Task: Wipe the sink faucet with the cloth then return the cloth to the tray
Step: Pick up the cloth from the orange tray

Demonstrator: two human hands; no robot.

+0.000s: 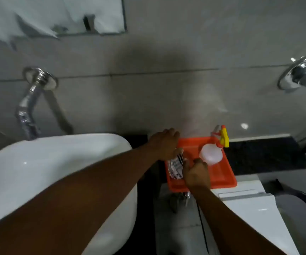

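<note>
An orange tray [223,176] sits on the dark counter right of the white sink [56,162]. A striped white cloth [176,167] lies bunched at the tray's left side. My left hand [165,144] reaches over the sink's right rim and its fingers close on the top of the cloth. My right hand [197,173] rests at the cloth's right edge, fingers curled onto it. The chrome faucet [29,105] comes out of the wall above the sink's back left. The picture is blurred by motion.
A clear spray bottle [212,153] with a yellow trigger lies in the tray's back right. A chrome wall fitting [303,74] is at the far right. A white toilet cistern [249,205] stands below the tray. A mirror [56,15] hangs at the top left.
</note>
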